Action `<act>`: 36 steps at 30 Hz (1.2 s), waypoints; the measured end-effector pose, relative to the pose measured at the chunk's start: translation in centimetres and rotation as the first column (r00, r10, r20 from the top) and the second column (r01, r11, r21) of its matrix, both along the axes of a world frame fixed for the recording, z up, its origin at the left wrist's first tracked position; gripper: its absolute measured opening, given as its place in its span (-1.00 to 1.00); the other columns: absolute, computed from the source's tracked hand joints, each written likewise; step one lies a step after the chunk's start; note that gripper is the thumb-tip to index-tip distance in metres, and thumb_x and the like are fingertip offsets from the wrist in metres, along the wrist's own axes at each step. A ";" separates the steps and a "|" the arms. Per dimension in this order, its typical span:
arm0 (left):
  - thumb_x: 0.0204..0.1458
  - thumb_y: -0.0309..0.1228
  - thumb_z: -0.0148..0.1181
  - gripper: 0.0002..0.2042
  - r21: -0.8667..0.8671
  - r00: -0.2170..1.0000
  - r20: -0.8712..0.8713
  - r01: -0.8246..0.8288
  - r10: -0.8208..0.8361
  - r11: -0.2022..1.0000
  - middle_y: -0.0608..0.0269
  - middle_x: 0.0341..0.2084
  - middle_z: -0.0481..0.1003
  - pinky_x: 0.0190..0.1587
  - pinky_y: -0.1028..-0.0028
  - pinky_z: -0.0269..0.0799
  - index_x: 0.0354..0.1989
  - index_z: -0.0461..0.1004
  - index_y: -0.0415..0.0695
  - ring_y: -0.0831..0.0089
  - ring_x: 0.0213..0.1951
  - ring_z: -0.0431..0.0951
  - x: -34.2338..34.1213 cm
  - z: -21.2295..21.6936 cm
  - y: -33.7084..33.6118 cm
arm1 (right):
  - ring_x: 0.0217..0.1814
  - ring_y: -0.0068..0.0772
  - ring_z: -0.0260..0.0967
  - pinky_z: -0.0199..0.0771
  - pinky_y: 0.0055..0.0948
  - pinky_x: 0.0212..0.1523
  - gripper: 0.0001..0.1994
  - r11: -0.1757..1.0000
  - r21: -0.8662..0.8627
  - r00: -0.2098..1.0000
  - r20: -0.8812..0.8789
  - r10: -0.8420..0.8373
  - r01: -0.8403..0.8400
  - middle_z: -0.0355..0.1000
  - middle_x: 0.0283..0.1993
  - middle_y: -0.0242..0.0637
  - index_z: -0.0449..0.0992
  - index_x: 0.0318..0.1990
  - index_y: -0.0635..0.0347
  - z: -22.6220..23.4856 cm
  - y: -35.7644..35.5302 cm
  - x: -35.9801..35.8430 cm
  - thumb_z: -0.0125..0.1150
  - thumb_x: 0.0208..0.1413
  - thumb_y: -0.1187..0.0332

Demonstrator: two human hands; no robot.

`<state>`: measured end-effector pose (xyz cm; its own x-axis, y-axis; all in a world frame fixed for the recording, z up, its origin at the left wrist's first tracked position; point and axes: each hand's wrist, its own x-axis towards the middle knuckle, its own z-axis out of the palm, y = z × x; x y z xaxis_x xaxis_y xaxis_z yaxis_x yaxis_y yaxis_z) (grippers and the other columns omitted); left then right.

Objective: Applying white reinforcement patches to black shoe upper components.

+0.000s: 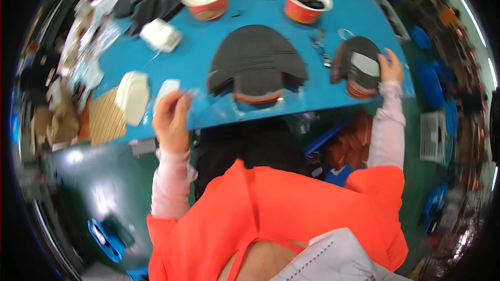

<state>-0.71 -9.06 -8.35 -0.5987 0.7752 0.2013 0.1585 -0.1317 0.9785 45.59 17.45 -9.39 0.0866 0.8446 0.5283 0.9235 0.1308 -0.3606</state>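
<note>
My left hand [173,122] is raised at the table's front edge, thumb and fingertips pinched together; whatever is between them is too small and blurred to make out. Just behind it lies a pale flat piece [167,89]. My right hand [391,68] rests against the right side of a small stack of dark, round-topped pieces [369,47], fingers extended. On that stack sits a whitish patch [365,64]. Between my hands lies a larger stack of dark mushroom-shaped pieces [258,60] with brownish lower edges.
Cream oval pieces [133,96] overlap a ribbed tan sheet [108,117] at the left. Red-and-white tubs [308,13] stand along the back, some holding dark pieces. A white bundle [161,35], black scraps [156,5] and a small metal clip tool [322,49] lie on the blue table [200,62].
</note>
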 end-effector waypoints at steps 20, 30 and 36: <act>-0.04 -0.38 0.02 -0.84 0.119 0.530 -0.841 -0.015 0.109 0.993 0.15 -0.25 0.45 -0.10 0.32 0.35 -0.32 0.50 -0.07 0.19 -0.17 0.45 -6.7 3.0 26.0 | -0.17 -0.33 0.39 0.36 -0.48 -0.18 -0.79 0.868 0.348 0.803 -0.363 0.472 -0.353 0.42 -0.16 -0.15 0.38 -0.11 0.35 -4.0 -12.8 -19.8 -0.05 0.14 0.46; 0.04 -0.22 -0.01 -0.62 -0.099 0.735 -0.661 0.117 -0.153 0.988 0.03 -0.15 0.45 -0.02 0.34 0.31 0.03 0.30 -0.08 0.18 -0.09 0.45 -12.2 3.8 25.0 | -0.15 -0.25 0.36 0.34 -0.41 -0.15 -0.81 0.842 0.330 0.800 -0.296 0.521 -0.427 0.39 -0.16 -0.12 0.37 -0.14 0.37 -4.2 -12.6 -19.8 -0.03 0.12 0.46; -0.10 -0.21 0.21 -0.77 -0.264 0.331 -0.911 -0.005 -0.247 0.965 0.15 -0.32 0.48 -0.19 0.37 0.38 -0.37 0.51 -0.09 0.23 -0.22 0.49 -12.1 5.0 10.9 | -0.21 -0.27 0.32 0.34 -0.40 -0.18 -0.79 0.860 0.372 0.834 -0.294 0.467 -0.350 0.35 -0.13 -0.11 0.36 -0.11 0.37 -3.9 -12.5 -19.1 -0.02 0.10 0.50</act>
<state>-12.80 1.86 -3.36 -0.0122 0.9143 0.4049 0.9766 -0.0761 0.2012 26.47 4.93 -13.33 0.0020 0.6573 0.7536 0.5708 0.6180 -0.5406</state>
